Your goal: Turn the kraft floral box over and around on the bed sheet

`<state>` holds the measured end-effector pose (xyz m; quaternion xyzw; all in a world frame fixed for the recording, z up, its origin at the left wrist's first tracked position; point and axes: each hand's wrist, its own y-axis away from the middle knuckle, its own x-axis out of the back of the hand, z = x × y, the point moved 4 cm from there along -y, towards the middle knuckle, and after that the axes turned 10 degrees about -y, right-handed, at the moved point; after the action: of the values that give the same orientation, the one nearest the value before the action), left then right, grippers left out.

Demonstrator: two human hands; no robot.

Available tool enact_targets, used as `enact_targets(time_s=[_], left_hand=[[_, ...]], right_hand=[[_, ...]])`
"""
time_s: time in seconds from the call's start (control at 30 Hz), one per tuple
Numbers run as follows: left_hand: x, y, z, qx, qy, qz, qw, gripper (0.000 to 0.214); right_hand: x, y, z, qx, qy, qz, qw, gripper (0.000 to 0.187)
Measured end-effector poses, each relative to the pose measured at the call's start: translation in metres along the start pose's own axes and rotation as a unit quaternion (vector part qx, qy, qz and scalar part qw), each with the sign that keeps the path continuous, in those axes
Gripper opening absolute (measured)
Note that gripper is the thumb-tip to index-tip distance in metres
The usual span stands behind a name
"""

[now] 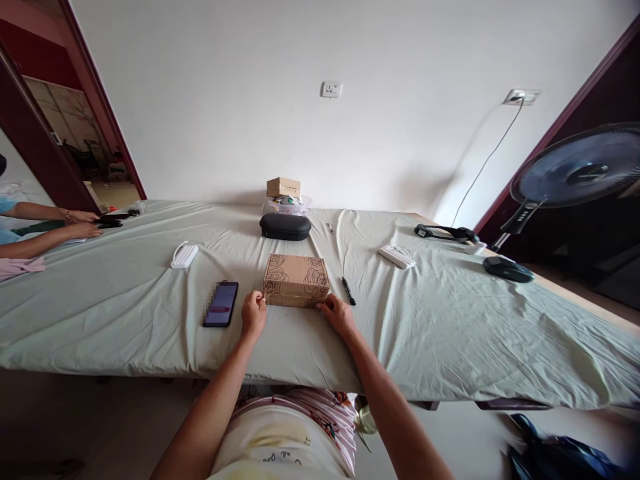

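Observation:
A brown cardboard box (296, 279) printed with rose outlines lies on the pale green sheet of the table (125, 307), near its front edge. My left hand (253, 313) is at the box's near left corner with its fingers curled and pinching the edge. My right hand (337, 312) is at the near right corner, fingers bent against the box. A black marker (349, 291) lies just right of the box. A phone (221, 303) with its screen lit lies to the left of my left hand.
Behind the box are a black oval case (285, 227), a clear tub with a small carton (283, 187) on it, and two white devices (184, 256) (396, 257). Black headset (447, 233) and pouch (507, 269) lie far right. A fan (580, 175) stands right. Another person's hands (83, 223) rest far left.

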<state>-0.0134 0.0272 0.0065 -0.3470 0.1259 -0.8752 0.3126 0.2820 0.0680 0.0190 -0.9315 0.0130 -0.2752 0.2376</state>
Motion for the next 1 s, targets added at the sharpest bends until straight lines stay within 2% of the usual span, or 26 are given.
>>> enact_targets(time_s=[0.8, 1.0], left_hand=[[-0.0002, 0.001, -0.0004, -0.007, -0.037, -0.036, 0.999, 0.014], [0.0028, 0.0023, -0.0041, 0.01, -0.034, -0.01, 0.999, 0.016]], right_hand=[[0.0022, 0.0026, -0.006, -0.01, -0.062, 0.014, 0.998, 0.035], [-0.001, 0.0046, -0.0106, -0.008, -0.029, -0.019, 0.999, 0.03]])
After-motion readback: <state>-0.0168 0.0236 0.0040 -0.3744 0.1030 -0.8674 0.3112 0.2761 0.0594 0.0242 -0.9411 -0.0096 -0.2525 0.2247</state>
